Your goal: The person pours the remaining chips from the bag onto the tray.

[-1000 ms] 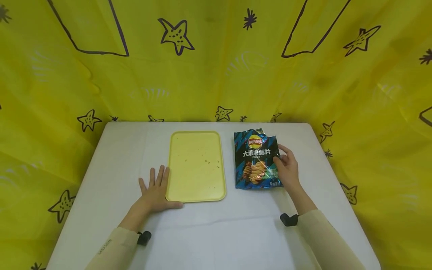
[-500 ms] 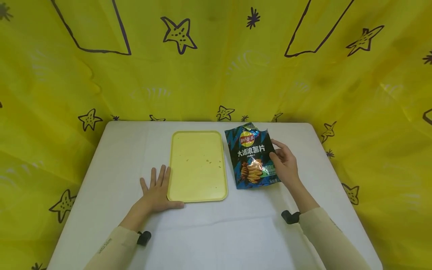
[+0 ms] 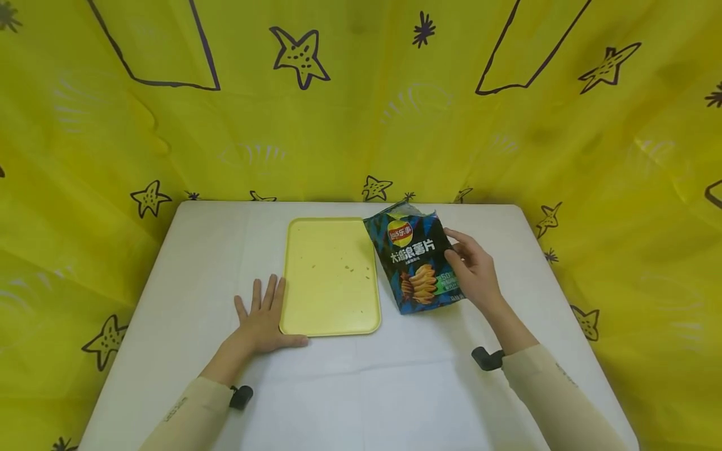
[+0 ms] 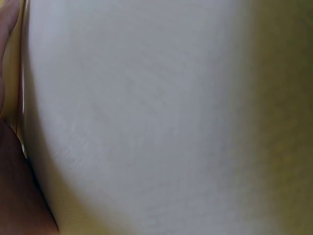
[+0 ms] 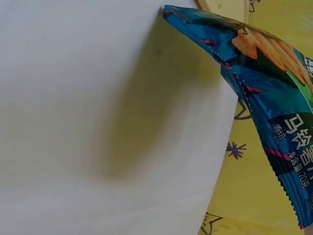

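My right hand (image 3: 475, 266) pinches the right edge of a dark blue chip bag (image 3: 416, 263), thumb on its front. The bag's top is torn open and leans left, its upper left corner overlapping the tray's edge in the head view. In the right wrist view the bag's bottom seam (image 5: 254, 117) hangs above the table, with a shadow under it. My left hand (image 3: 264, 319) lies with spread, straight fingers at the lower left corner of a yellow tray (image 3: 329, 313), touching its rim. A few small crumbs (image 3: 348, 268) are scattered on the tray.
A white cloth (image 3: 361, 394) covers the table. Behind it and on both sides hangs a yellow curtain (image 3: 350, 138) with drawn stars. Black wrist cameras sit on both wrists, the left one (image 3: 241, 397) close to the tabletop.
The chip bag has been lifted and tilted to the left, its torn top shifting toward the tray. The right hand has moved slightly left and up with it. The left hand stays at the tray.
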### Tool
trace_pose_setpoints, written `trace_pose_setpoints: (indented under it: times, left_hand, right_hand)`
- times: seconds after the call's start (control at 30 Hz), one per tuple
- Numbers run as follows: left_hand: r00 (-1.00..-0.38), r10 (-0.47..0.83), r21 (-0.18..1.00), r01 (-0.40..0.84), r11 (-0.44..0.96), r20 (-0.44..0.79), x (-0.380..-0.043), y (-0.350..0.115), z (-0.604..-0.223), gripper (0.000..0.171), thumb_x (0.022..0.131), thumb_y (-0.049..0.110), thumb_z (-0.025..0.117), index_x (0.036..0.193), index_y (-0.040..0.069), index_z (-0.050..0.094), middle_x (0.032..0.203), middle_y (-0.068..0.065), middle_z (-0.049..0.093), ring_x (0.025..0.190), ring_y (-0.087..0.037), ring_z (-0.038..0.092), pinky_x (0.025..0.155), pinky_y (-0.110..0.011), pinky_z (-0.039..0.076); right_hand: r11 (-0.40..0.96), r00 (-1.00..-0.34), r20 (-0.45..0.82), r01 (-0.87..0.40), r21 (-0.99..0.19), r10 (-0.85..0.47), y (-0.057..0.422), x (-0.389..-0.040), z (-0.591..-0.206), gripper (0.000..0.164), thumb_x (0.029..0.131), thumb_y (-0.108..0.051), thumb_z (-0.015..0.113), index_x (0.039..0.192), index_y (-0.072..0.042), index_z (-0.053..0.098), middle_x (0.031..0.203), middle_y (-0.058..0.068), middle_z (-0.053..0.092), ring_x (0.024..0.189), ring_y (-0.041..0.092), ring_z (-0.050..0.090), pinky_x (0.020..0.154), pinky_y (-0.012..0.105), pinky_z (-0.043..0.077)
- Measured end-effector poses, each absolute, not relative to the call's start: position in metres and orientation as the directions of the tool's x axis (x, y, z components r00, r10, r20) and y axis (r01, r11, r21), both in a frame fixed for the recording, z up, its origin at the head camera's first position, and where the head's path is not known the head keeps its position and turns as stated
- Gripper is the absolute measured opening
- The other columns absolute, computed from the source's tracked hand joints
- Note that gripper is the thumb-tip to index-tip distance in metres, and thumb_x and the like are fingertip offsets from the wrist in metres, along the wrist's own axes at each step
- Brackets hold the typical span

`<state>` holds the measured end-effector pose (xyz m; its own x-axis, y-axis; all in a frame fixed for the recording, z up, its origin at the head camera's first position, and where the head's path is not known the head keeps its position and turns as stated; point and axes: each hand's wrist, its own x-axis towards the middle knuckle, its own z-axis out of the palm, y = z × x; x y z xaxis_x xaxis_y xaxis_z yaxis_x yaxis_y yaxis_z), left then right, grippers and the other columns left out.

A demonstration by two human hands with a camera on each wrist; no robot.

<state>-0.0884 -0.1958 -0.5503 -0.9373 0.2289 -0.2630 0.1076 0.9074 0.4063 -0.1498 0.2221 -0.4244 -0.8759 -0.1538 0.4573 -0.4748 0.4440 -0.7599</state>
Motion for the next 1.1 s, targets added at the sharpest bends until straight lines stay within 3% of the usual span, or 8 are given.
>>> trace_pose_setpoints:
  times: [0.4, 0.53, 0.73, 0.93, 1.1]
  left_hand:
    - [-0.942, 0.218, 0.385, 0.107, 0.917, -0.256, -0.090, -0.196, -0.554, 0.147, 0.062, 0.090, 0.064, 0.159, 0.008, -0.010, 0.166, -0.018, -0.014, 0.148, -0.046, -0.024, 0.101, -0.079, -0.019]
    - [-0.944, 0.213, 0.380, 0.105, 0.919, -0.254, -0.091, -0.194, -0.554, 0.147, 0.061, 0.089, 0.064, 0.160, 0.008, -0.009, 0.166, -0.018, -0.013, 0.148, -0.046, -0.023, 0.101, -0.079, -0.018]
    - [-0.941, 0.210, 0.375, 0.100, 0.922, -0.265, -0.089, -0.193, -0.555, 0.147, 0.061, 0.090, 0.064, 0.160, 0.008, -0.009, 0.166, -0.018, -0.013, 0.148, -0.047, -0.023, 0.101, -0.079, -0.018]
    - [-0.939, 0.217, 0.376, 0.106, 0.921, -0.267, -0.088, -0.191, -0.552, 0.146, 0.062, 0.090, 0.063, 0.160, 0.007, -0.008, 0.166, -0.018, -0.013, 0.148, -0.047, -0.022, 0.101, -0.079, -0.018]
    - [-0.939, 0.216, 0.369, 0.107, 0.923, -0.267, -0.090, -0.194, -0.550, 0.147, 0.062, 0.089, 0.064, 0.159, 0.006, -0.008, 0.166, -0.019, -0.013, 0.148, -0.047, -0.022, 0.101, -0.079, -0.017]
  right_hand:
    - [0.512, -0.840, 0.474, -0.538, -0.669, -0.263, 0.209, -0.150, -0.406, 0.038, 0.092, 0.011, 0.060, 0.130, 0.004, 0.061, 0.086, 0.024, 0.070, 0.072, 0.021, 0.059, 0.064, 0.012, 0.048]
    - [0.527, -0.837, 0.471, -0.544, -0.653, -0.280, 0.211, -0.159, -0.412, 0.039, 0.092, 0.010, 0.061, 0.130, -0.001, 0.063, 0.087, 0.019, 0.070, 0.072, 0.018, 0.058, 0.065, 0.013, 0.047]
    - [0.501, -0.818, 0.436, -0.574, -0.647, -0.375, 0.210, -0.168, -0.409, 0.041, 0.096, 0.002, 0.061, 0.134, -0.012, 0.064, 0.086, 0.006, 0.069, 0.072, 0.013, 0.057, 0.066, 0.020, 0.051]
    - [0.510, -0.786, 0.413, -0.615, -0.602, -0.461, 0.201, -0.170, -0.396, 0.041, 0.097, -0.001, 0.061, 0.135, -0.014, 0.062, 0.101, 0.009, 0.074, 0.078, 0.015, 0.065, 0.066, 0.033, 0.056]
    - [0.522, -0.757, 0.397, -0.648, -0.554, -0.518, 0.189, -0.175, -0.393, 0.040, 0.098, -0.004, 0.060, 0.136, -0.015, 0.062, 0.104, 0.008, 0.074, 0.075, 0.014, 0.066, 0.061, 0.032, 0.054]
